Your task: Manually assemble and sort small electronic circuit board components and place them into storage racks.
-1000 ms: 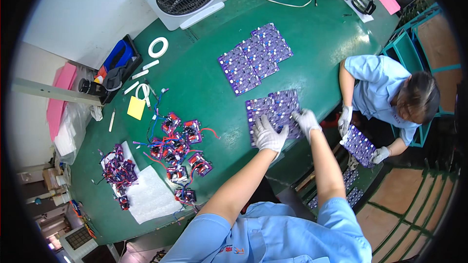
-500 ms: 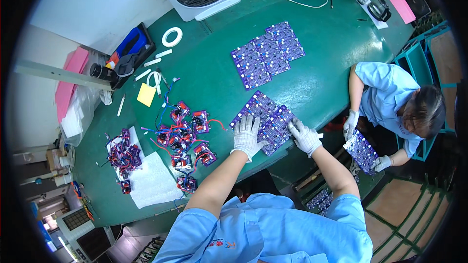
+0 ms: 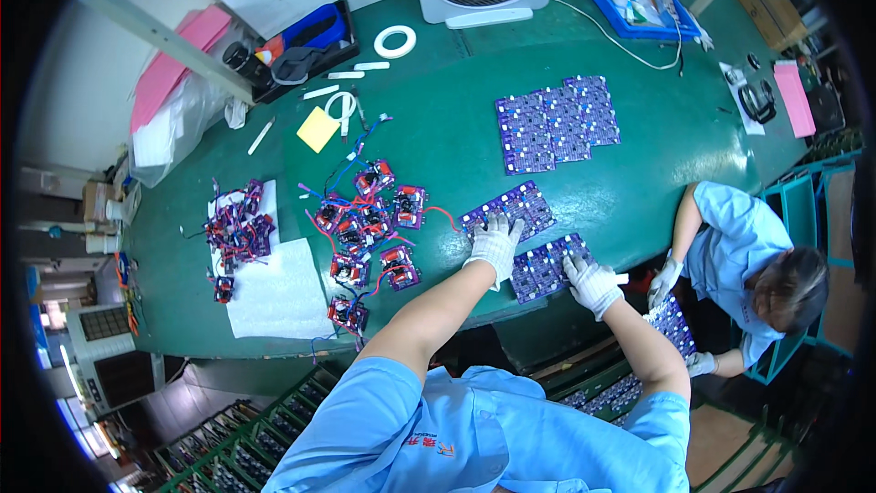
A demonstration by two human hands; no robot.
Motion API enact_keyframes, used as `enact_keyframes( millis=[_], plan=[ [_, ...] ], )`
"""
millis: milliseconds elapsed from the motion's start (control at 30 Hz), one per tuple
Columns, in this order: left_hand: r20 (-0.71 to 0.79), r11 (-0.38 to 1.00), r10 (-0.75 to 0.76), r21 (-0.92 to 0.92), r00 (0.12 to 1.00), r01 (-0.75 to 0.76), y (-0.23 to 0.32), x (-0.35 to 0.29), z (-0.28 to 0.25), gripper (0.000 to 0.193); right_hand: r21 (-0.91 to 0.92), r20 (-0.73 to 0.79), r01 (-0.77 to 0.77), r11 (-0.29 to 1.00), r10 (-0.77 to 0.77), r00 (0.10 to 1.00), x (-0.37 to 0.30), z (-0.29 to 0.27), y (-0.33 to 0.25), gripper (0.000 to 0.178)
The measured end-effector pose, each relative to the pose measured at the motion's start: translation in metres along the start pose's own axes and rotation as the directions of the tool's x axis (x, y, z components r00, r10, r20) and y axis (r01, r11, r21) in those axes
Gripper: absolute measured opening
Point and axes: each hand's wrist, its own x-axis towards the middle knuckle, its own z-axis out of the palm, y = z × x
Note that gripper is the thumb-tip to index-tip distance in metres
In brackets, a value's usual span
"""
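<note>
One gloved left hand [image 3: 495, 248], fingers apart, atop a purple circuit board [image 3: 529, 204]; gloved right hand [image 3: 593, 286] on a second board [image 3: 538, 272], grip impossible to tell; green table [image 3: 447, 119] beneath

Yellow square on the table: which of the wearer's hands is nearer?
Left: the left hand is below and right of the yellow square; the right hand lies the same way, farther off.

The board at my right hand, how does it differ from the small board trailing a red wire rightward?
The right-hand board looks larger than the small board. The small board shows red; the right-hand board shows none. Your right hand touches the right-hand board; no hand touches the small board. Both are purple.
</note>
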Motion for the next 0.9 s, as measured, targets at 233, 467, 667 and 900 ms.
enact_keyframes(
  millis=[233,467,667,900],
  plan=[
    [-0.275,0.999,-0.039,0.006,0.961,0.042,-0.005,0.037,0.046,0.027,-0.001,-0.013,-0.098,0.995,0.098,0.995,-0.019,-0.014,-0.014,0.045],
    [-0.094,0.884,-0.087,-0.467,0.992,0.033,-0.041,0.019,-0.053,0.026,0.273,0.065,-0.207,0.939,0.197,0.978,-0.009,-0.051,-0.028,0.02],
    [-0.21,0.021,0.086,-0.977,0.974,-0.212,-0.098,-0.073,-0.089,0.061,0.26,0.116,0.064,0.964,-0.097,0.989,-0.05,-0.128,0.002,0.017],
    [-0.716,0.683,-0.557,-0.683,0.422,-0.258,-0.169,-0.441,-0.15,0.073,0.485,-0.287,0.347,0.802,-0.229,0.93,-0.021,-0.304,-0.088,0.039]
  ],
)
